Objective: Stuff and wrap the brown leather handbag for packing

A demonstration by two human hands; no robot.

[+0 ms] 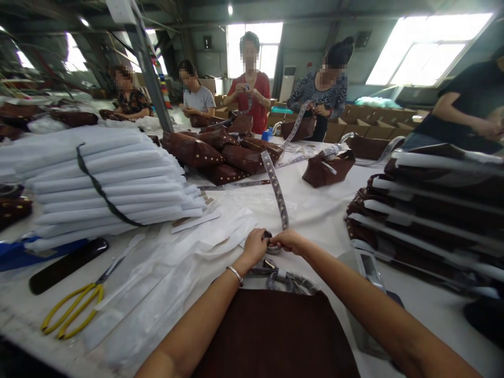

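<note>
A dark brown bag (275,331) lies flat on the white table right in front of me. Just beyond its top edge my left hand (255,245) and my right hand (289,240) meet, both pinched on the near end of a studded strap (277,194) wrapped in clear plastic. The strap rises from my fingers and runs away across the table. A metal ring and the bag's wrapped handle (289,281) sit just below my hands. A silver bracelet circles my left wrist.
Yellow-handled scissors (74,307) and a black flat tool (66,265) lie at the left. A tied stack of white covers (102,184) stands behind them. Wrapped brown bags (433,210) are piled at the right, more bags (220,149) in the middle. Several people work at the far side.
</note>
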